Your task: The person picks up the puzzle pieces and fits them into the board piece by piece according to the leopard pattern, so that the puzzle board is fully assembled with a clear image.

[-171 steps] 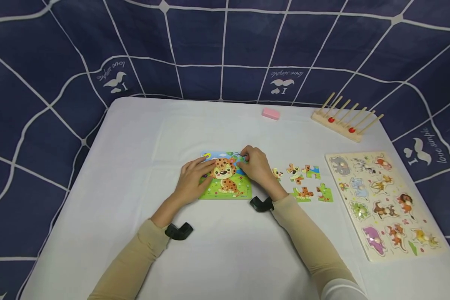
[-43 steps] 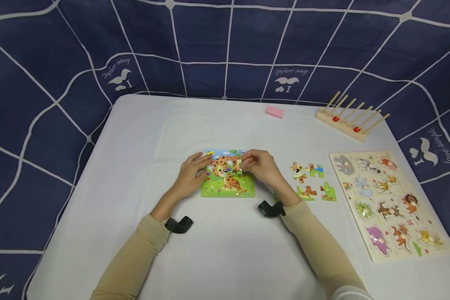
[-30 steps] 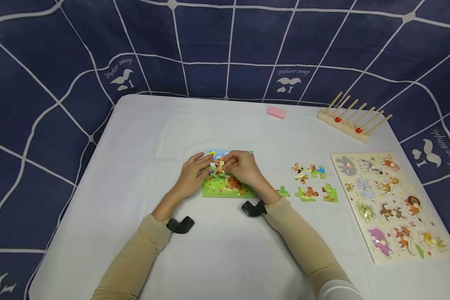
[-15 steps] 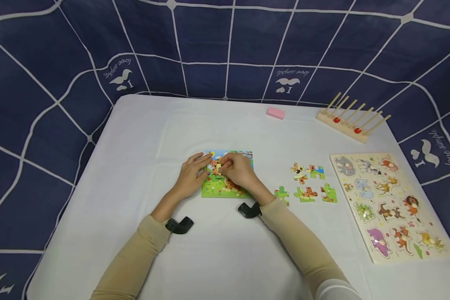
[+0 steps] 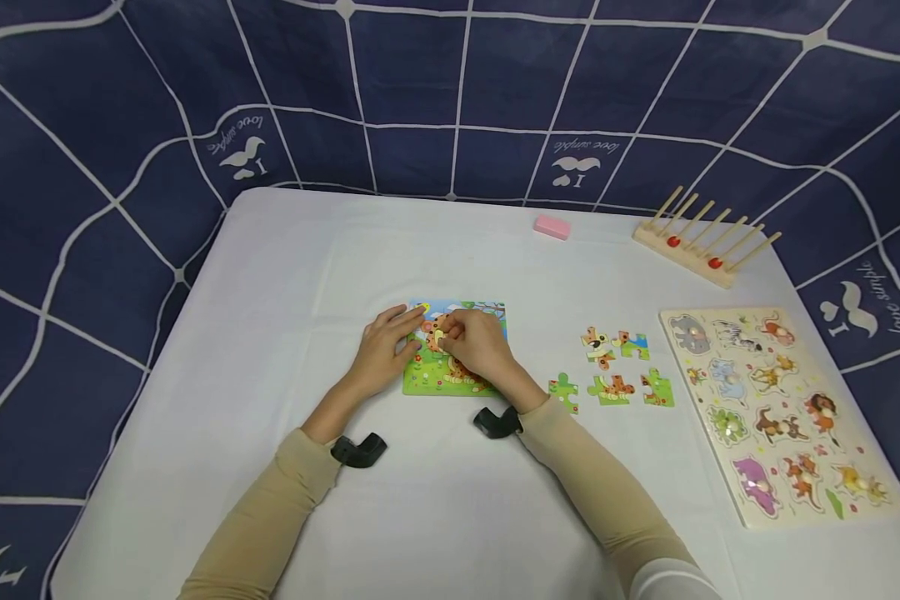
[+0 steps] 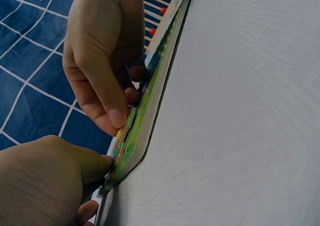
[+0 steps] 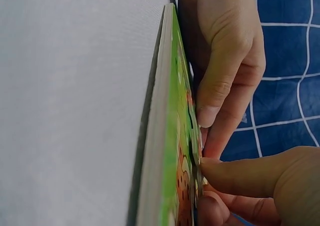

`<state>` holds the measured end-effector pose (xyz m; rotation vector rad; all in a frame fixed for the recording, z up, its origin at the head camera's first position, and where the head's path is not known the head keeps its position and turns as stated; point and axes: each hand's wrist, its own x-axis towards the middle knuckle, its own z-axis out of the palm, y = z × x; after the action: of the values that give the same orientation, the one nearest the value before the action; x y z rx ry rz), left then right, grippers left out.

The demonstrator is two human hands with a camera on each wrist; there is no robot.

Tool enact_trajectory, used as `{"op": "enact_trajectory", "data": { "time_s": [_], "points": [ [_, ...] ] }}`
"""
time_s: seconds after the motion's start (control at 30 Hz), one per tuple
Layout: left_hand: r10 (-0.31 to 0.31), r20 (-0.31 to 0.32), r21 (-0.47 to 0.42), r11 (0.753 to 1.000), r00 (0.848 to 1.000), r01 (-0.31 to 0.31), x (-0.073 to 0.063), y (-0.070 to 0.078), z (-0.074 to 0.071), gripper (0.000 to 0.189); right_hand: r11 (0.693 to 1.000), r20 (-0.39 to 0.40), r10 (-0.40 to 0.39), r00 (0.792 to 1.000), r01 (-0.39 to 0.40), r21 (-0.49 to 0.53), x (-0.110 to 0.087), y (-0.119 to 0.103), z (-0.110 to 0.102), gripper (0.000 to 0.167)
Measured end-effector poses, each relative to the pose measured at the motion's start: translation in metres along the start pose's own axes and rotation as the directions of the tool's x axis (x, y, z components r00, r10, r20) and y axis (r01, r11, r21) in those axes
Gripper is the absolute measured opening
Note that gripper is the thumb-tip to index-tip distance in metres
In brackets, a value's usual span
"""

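Observation:
A tray puzzle board (image 5: 438, 385) with a spotted leopard picture lies flat on the table. My right hand (image 5: 478, 343) pinches a small leopard puzzle piece (image 5: 437, 340) between thumb and fingers, over the left-middle part of the picture. In the right wrist view that piece (image 7: 196, 153) stands close over the board, one edge slightly raised. My left hand (image 5: 381, 354) rests on the board's left side, fingers extended along the upper left corner. Its thumb (image 6: 95, 163) touches the board's face in the left wrist view. Both hands cover parts of the picture.
Right of the board lie several loose puzzle pieces (image 5: 612, 389). Farther right is a wooden animal peg puzzle (image 5: 708, 421). At the back stand a pink block (image 5: 552, 227) and a wooden rack with upright sticks and red beads (image 5: 682, 254). A checked blue cloth (image 5: 405, 75) hangs behind the table.
My right hand has gone from the board's upper right to its left-middle, now with a leopard piece from the loose group. In the last half second it barely shifts. My left hand stays put.

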<state>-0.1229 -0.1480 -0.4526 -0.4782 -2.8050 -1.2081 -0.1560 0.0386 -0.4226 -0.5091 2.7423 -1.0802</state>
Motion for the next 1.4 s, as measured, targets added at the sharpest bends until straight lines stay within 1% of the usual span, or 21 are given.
{"op": "enact_trajectory", "data": {
  "time_s": [0.13, 0.5, 0.9, 1.0, 1.23, 1.4],
  "points": [
    [-0.006, -0.005, 0.002, 1.000, 1.000, 0.006, 0.0003, 0.0007, -0.0001, 0.046, 1.000, -0.009, -0.007, 1.000, 0.007, -0.019, -0.0002, -0.0004, 0.0006, 0.009],
    [-0.004, -0.017, -0.008, 1.000, 1.000, 0.004, 0.0003, 0.0016, 0.0006, 0.044, 0.998, -0.004, -0.035, 0.999, 0.035, -0.054, -0.0009, 0.0003, 0.0017, 0.012],
    [-0.014, -0.016, -0.026, 1.000, 1.000, 0.013, 0.0003, 0.0031, 0.0005, 0.044, 0.995, 0.008, -0.082, 0.997, 0.082, -0.060, -0.0008, 0.0026, 0.0024, 0.007],
    [-0.014, -0.015, -0.032, 0.999, 1.000, 0.013, 0.0001, 0.0034, 0.0005, 0.044, 0.994, 0.016, -0.087, 0.996, 0.088, -0.065, -0.0013, 0.0030, 0.0019, 0.004],
    [-0.010, -0.013, -0.019, 1.000, 1.000, 0.010, 0.0006, 0.0032, 0.0009, 0.044, 0.993, 0.027, -0.090, 0.996, 0.092, -0.069, -0.0012, 0.0027, 0.0010, 0.007],
    [-0.009, -0.016, -0.017, 1.000, 1.000, 0.009, 0.0002, 0.0033, 0.0003, 0.044, 0.994, 0.041, -0.081, 0.996, 0.084, -0.070, -0.0008, 0.0021, 0.0009, 0.006]
  ]
}}
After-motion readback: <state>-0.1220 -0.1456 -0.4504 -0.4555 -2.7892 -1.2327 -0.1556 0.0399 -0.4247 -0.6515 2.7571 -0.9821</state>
